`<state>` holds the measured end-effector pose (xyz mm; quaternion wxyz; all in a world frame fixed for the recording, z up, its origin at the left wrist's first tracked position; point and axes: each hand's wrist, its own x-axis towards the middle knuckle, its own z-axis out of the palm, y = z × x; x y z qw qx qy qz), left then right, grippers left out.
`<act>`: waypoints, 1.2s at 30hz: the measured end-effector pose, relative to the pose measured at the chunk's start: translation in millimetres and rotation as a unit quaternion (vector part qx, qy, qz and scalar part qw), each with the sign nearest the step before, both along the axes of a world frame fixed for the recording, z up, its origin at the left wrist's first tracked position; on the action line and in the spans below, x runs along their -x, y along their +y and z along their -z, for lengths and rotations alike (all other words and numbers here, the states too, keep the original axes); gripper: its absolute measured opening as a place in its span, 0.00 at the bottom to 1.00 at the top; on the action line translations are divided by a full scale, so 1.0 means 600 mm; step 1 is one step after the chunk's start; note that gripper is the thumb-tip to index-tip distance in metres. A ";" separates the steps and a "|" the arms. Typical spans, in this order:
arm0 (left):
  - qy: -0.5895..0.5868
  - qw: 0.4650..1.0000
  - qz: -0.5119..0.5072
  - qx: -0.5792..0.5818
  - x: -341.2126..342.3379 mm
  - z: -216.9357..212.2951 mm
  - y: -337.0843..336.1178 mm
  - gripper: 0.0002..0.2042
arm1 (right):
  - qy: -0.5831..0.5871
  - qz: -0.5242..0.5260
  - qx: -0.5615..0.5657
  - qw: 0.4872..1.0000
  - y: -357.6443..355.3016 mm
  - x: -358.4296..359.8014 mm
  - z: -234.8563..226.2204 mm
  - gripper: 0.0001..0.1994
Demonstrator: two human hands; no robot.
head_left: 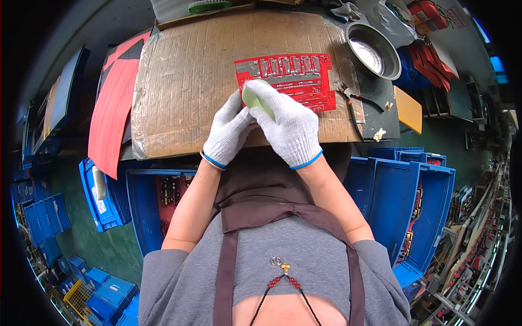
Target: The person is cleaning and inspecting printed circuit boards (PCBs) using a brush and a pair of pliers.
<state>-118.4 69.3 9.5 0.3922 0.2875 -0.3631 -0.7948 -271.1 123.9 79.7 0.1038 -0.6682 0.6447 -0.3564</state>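
Note:
A red circuit board [302, 84] with rows of silvery solder tracks is held tilted over the cardboard-covered table. My left hand [227, 127], in a white knit glove, is closed on the board's near left edge. Its fingertips are partly hidden. My right hand [288, 122], gloved the same way, grips a brush with a pale green, rounded handle [252, 98] at the board's left end. Little of the bristles shows past the handle. Both hands are close together, almost touching.
Cardboard [185, 70] covers the table. To the right lie pliers [352, 106] and a metal bowl [372, 51]; a red sheet [113, 108] hangs over the left edge. Another green brush [209, 6] sits at the back. Blue crates [380, 190] with boards stand below on both sides.

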 end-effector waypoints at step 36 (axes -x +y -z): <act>0.034 0.999 -0.011 0.020 0.002 0.009 -0.001 0.26 | -0.057 0.090 -0.036 0.994 -0.006 0.089 -0.008 0.22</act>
